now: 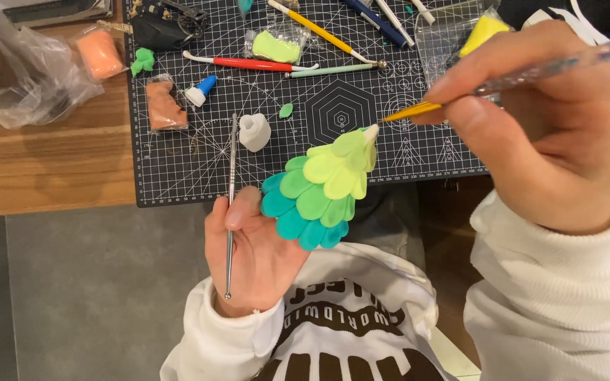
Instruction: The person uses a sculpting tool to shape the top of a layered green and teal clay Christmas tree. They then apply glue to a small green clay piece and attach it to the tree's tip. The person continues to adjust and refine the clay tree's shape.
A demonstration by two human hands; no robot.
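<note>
The clay tree [317, 188] is sitting in mid-air just near of the cutting mat's near edge, a cone layered with smooth, petal-shaped scales grading from teal at the base through green to pale lime, with a whitish tip. The left hand [252, 250] is holding it from below, its grip wrapping the base, while a thin metal ball-tipped stylus [230, 204] is lying across the palm and reaching far onto the mat. The right hand [538, 120] is pinching a brush with a clear, glittery handle and a yellow ferrule [418, 111]; its fine point is touching the tree's tip. Both wrists are wearing ribbed cream sleeves.

The dark gridded cutting mat [361, 152] is lying on a wooden table [44, 166]. On it, a small white clay lump [254, 131] is standing just beside the stylus, with a tiny green leaf piece [286, 111] near it. Clear plastic bags are holding soft clay: pale green [275, 48], brown [164, 106], orange [99, 53] at the mat's left edge, and yellow [483, 32] at the far right. A crumpled clear bag [15, 70] is lying at the far left; its contents are unclear. A red-handled modelling tool [252, 63] and a mint one [333, 70] are lying at the far side.
</note>
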